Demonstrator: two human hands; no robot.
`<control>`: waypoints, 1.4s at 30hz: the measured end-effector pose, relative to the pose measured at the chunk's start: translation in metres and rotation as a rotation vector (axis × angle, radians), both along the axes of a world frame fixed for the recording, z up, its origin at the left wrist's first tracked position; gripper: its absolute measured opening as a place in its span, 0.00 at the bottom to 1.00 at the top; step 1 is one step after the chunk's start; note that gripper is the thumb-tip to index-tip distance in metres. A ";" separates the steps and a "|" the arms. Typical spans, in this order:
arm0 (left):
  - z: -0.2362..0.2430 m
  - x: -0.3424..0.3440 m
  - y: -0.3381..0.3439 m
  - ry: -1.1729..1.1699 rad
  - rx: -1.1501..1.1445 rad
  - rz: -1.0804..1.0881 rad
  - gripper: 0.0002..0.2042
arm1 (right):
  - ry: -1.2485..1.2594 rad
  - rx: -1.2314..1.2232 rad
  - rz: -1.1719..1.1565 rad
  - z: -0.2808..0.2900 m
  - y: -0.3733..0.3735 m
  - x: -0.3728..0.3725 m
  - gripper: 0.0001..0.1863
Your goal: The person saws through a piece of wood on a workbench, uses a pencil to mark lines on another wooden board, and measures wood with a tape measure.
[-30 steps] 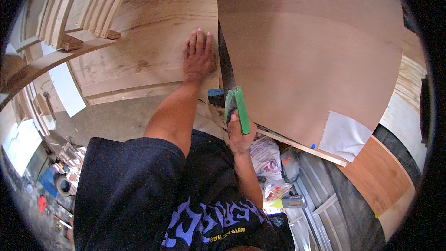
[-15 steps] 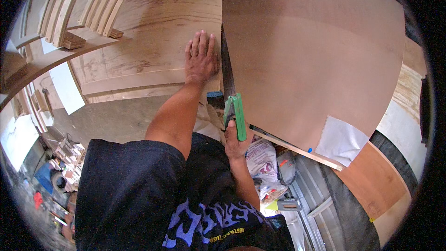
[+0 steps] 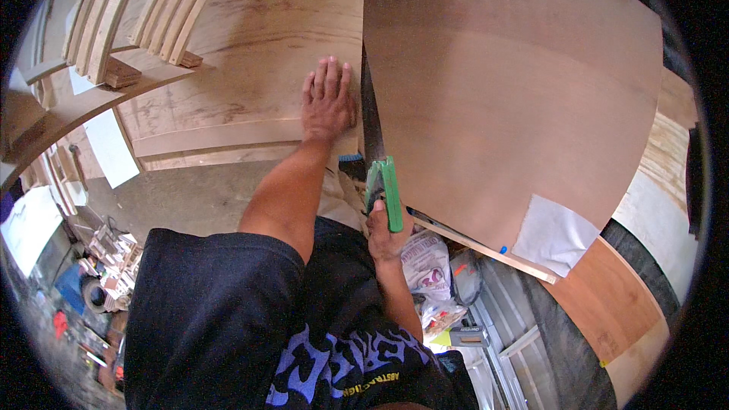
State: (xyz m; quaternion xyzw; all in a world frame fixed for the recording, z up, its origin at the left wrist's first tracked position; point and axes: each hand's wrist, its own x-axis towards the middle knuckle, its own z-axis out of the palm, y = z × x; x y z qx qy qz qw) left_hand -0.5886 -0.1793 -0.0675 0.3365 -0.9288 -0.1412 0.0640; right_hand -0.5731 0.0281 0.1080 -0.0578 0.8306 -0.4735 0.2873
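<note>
My left hand lies flat, fingers spread, on a grained plywood panel, close to its straight right edge. My right hand grips the green handle of a handsaw, whose dark blade runs up along the seam between that panel and a smoother plywood sheet on the right. Part of the blade is hidden under the wood. Below the handle a narrow wood strip runs along the sheet's lower edge, beside a white cloth or paper piece.
Curved wooden ribs stand on a curved board at upper left. Scrap wood and clutter lie on the floor at lower left. Plastic bags are below the sheet, with an orange-brown panel at lower right.
The saw and my right hand have moved down toward me since a second ago. My left hand stays flat on the panel, slightly lower in view.
</note>
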 end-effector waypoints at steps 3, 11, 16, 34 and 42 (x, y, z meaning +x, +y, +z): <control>0.012 0.000 -0.002 -0.078 0.027 -0.012 0.33 | 0.030 0.007 0.025 0.001 -0.001 0.001 0.17; 0.000 -0.002 0.001 -0.014 -0.011 0.013 0.32 | 0.161 0.096 0.162 0.011 -0.011 -0.007 0.18; 0.010 -0.003 -0.001 -0.042 -0.001 -0.002 0.30 | 0.090 0.041 0.113 0.002 -0.046 -0.027 0.15; 0.007 0.002 0.001 -0.124 0.013 -0.020 0.33 | 0.191 -0.068 0.044 -0.056 -0.055 -0.036 0.15; -0.013 0.010 0.000 -0.037 -0.049 -0.038 0.32 | 0.074 -0.004 0.035 -0.024 -0.077 -0.039 0.18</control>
